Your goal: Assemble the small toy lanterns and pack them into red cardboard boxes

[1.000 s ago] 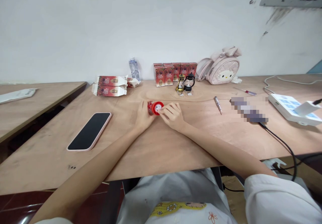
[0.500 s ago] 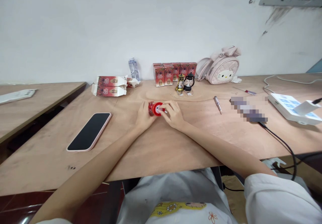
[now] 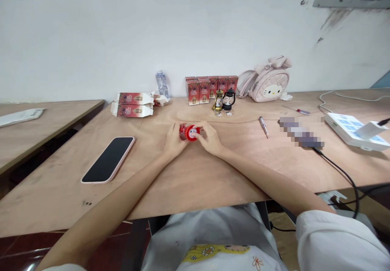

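A small red toy lantern (image 3: 189,132) lies on its side in the middle of the wooden table (image 3: 195,173), its round base turned toward me. My left hand (image 3: 173,140) is wrapped round its body from the left. My right hand (image 3: 209,138) has its fingertips pinched against the white patch on the base. Whether a small part sits between those fingertips I cannot make out.
A black phone in a pink case (image 3: 109,159) lies to the left. Behind stand red boxes (image 3: 210,87), a gold lantern (image 3: 218,100), a black lantern (image 3: 228,99), flat boxes (image 3: 132,103) and a pink bag (image 3: 268,82). Two screwdrivers (image 3: 263,125), a power strip (image 3: 355,131) and cables lie right.
The lantern has turned slightly in my left hand. My right fingers have shifted on its base, from lower right to a pinch at its centre. Both forearms stay put.
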{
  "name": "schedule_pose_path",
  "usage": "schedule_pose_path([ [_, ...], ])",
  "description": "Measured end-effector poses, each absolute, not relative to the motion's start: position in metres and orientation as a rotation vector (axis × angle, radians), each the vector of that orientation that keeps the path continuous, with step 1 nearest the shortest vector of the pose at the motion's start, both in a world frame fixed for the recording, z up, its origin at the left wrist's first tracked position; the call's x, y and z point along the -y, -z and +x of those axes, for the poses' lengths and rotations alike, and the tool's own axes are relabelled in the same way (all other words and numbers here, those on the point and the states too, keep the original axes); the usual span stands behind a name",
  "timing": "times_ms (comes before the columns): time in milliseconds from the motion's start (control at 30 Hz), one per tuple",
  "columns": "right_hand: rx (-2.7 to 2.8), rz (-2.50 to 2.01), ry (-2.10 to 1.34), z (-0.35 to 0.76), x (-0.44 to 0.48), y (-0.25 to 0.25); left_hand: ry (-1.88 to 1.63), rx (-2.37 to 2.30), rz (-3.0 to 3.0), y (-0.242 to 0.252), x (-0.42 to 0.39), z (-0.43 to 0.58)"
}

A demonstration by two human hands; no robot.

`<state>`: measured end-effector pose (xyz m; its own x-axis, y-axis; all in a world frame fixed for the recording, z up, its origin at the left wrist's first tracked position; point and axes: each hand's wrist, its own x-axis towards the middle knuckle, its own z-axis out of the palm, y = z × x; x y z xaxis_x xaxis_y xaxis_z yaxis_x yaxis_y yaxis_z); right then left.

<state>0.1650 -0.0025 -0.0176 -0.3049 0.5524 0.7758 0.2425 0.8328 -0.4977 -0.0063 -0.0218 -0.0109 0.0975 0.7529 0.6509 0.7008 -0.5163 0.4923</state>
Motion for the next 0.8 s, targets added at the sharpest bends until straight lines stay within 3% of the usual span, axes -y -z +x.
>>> schedule_pose_path([
  [500, 1.772, -0.568, -0.616, 0.1667, 0.0053, 0.0120, -1.477, -1.538, 2.414, 0.0126, 0.0220, -0.0066],
  [800, 1.860, -0.534, -0.502, 0.1683, 0.0060, 0.0126, -1.304, -1.700, 2.286, 0.0064, 0.0251, -0.0039],
])
